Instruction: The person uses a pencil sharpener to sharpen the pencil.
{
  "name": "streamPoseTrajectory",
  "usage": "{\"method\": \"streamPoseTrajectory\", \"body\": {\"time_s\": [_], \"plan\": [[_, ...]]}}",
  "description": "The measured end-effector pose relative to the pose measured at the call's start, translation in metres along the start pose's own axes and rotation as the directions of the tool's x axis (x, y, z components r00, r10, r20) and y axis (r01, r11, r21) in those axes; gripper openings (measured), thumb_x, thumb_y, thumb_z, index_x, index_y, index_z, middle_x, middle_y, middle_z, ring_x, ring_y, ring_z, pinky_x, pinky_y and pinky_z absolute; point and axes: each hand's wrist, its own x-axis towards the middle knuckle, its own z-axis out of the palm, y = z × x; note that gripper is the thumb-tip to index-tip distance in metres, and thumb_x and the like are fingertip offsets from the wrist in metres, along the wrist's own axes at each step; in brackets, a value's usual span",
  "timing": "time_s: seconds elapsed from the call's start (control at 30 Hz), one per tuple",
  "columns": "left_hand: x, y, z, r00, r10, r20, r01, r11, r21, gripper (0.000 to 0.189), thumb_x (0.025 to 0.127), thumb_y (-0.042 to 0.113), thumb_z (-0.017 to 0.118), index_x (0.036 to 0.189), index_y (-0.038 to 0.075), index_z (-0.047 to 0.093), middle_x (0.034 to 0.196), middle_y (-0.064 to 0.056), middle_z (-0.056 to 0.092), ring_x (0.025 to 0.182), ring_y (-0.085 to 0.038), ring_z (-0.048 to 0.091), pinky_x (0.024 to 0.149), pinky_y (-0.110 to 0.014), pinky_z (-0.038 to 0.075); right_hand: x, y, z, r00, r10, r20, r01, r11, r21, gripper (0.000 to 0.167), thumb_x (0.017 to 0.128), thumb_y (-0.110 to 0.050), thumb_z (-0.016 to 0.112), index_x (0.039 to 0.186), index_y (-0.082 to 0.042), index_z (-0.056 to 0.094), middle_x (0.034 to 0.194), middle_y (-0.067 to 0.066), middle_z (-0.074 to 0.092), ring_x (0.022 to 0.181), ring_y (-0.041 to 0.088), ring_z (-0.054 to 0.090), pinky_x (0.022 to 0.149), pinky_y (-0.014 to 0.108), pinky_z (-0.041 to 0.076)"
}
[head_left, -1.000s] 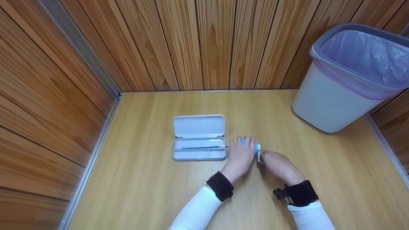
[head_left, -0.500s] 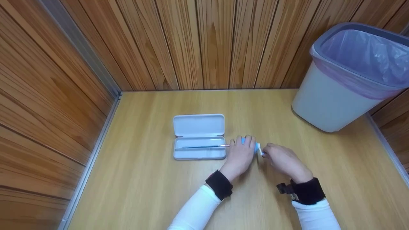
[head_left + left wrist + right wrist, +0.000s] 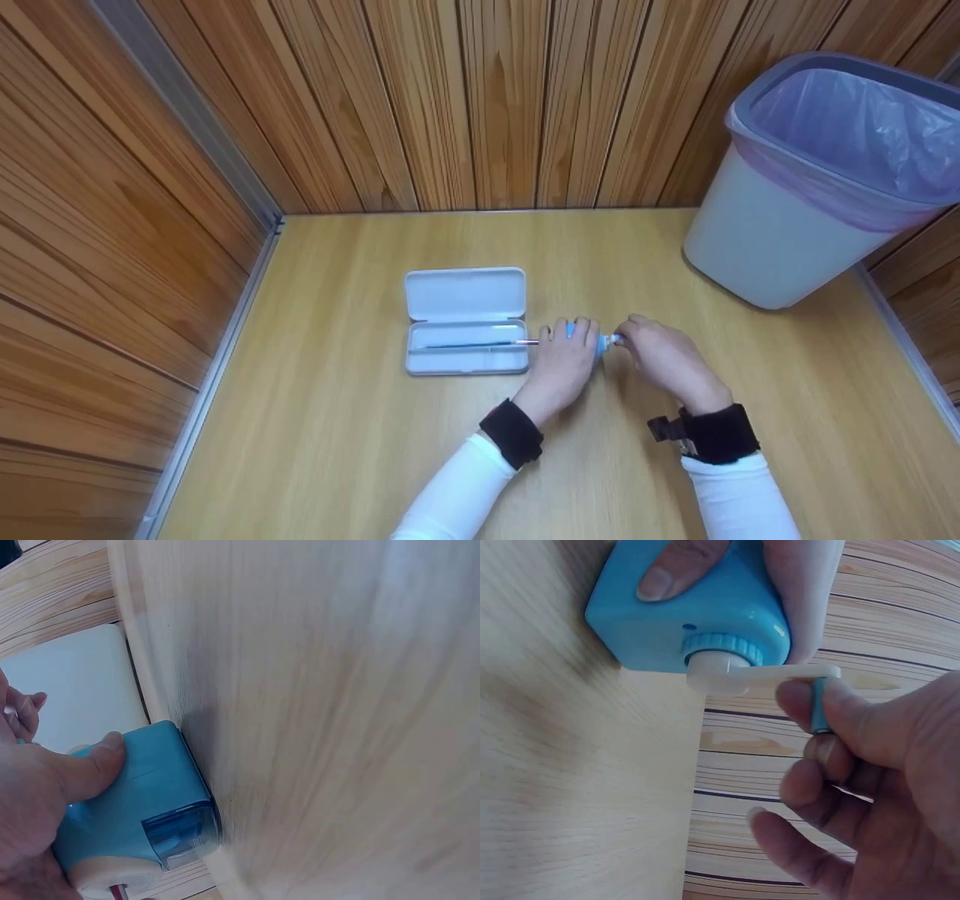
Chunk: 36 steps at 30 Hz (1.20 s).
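My left hand point(image 3: 561, 371) grips a blue hand-crank pencil sharpener point(image 3: 652, 630) and holds it against the table. In the left wrist view its clear dark-blue shavings window point(image 3: 180, 832) shows, and a dark red stick-like end point(image 3: 118, 891) sits at the pale round opening. A thin pencil point(image 3: 472, 346) runs from over the pencil case to my left fingers, which hide its far end. With thumb and fingers, my right hand point(image 3: 667, 364) pinches the small blue knob point(image 3: 820, 709) on the sharpener's white crank point(image 3: 780, 675).
Left of my hands lies an open pale grey pencil case point(image 3: 466, 296), its lid tipped back. A bin point(image 3: 787, 225) with a pinkish liner stands at the back right. Wood-plank walls point(image 3: 502, 105) border the table point(image 3: 322, 435) at the back and sides.
My right hand has moved away from my body while holding the knob. The crank, which pointed toward me, has turned round. My left hand stays nearly still on the sharpener.
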Motion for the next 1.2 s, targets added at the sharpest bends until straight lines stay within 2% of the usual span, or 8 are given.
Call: {"method": "streamPoseTrajectory", "body": {"time_s": [0.23, 0.53, 0.8, 1.03, 1.2], "plan": [[0.000, -0.004, 0.001, 1.000, 0.006, -0.023, -0.006, 1.000, -0.012, 0.044, 0.102, 0.028, 0.049, 0.143, 0.013, 0.042, 0.132, -0.004, 0.049, 0.113, -0.026, 0.051, 0.090, -0.046, 0.047, 0.009, 0.001, -0.003, 1.000, 0.027, -0.006, -0.027, 1.000, -0.009, 0.014, 0.094, -0.006, 0.064, 0.104, 0.000, 0.070, 0.089, 0.007, 0.062, 0.079, 0.026, 0.063, 0.071, 0.040, 0.054], [-0.001, -0.004, 0.000, 1.000, 0.022, 0.019, -0.021, 0.999, -0.044, 0.048, 0.100, 0.029, 0.054, 0.144, 0.014, 0.041, 0.136, -0.004, 0.048, 0.120, -0.028, 0.048, 0.094, -0.049, 0.045, 0.016, 0.011, 0.007, 0.994, 0.102, -0.038, -0.099, 0.992, 0.080, 0.022, 0.100, -0.011, 0.054, 0.113, -0.003, 0.069, 0.094, 0.012, 0.067, 0.081, 0.030, 0.066, 0.070, 0.046, 0.054], [0.000, -0.003, -0.001, 0.999, 0.021, 0.042, -0.019, 0.999, -0.039, 0.050, 0.100, 0.029, 0.053, 0.147, 0.015, 0.039, 0.139, -0.004, 0.046, 0.122, -0.028, 0.047, 0.096, -0.049, 0.044, 0.024, 0.018, 0.010, 0.985, 0.171, 0.016, -0.172, 0.977, 0.127, 0.027, 0.102, -0.015, 0.050, 0.122, -0.004, 0.067, 0.103, 0.016, 0.068, 0.091, 0.036, 0.065, 0.078, 0.051, 0.052], [0.000, -0.003, -0.001, 1.000, 0.017, 0.016, -0.016, 0.999, -0.040, 0.049, 0.100, 0.029, 0.053, 0.145, 0.014, 0.041, 0.137, -0.005, 0.047, 0.120, -0.027, 0.048, 0.094, -0.047, 0.045, 0.030, 0.023, 0.016, 0.978, 0.199, 0.055, -0.205, 0.968, 0.145, 0.029, 0.103, -0.013, 0.049, 0.125, -0.003, 0.065, 0.112, 0.019, 0.068, 0.102, 0.038, 0.063, 0.087, 0.053, 0.049], [-0.001, -0.002, -0.001, 1.000, 0.021, -0.006, -0.021, 1.000, -0.022, 0.047, 0.101, 0.028, 0.051, 0.145, 0.013, 0.042, 0.135, -0.004, 0.048, 0.118, -0.026, 0.049, 0.092, -0.047, 0.046, 0.034, 0.026, 0.023, 0.962, 0.246, 0.119, -0.264, 0.949, 0.170, 0.030, 0.103, -0.010, 0.047, 0.128, -0.003, 0.063, 0.122, 0.020, 0.064, 0.114, 0.041, 0.058, 0.096, 0.055, 0.044]]}}
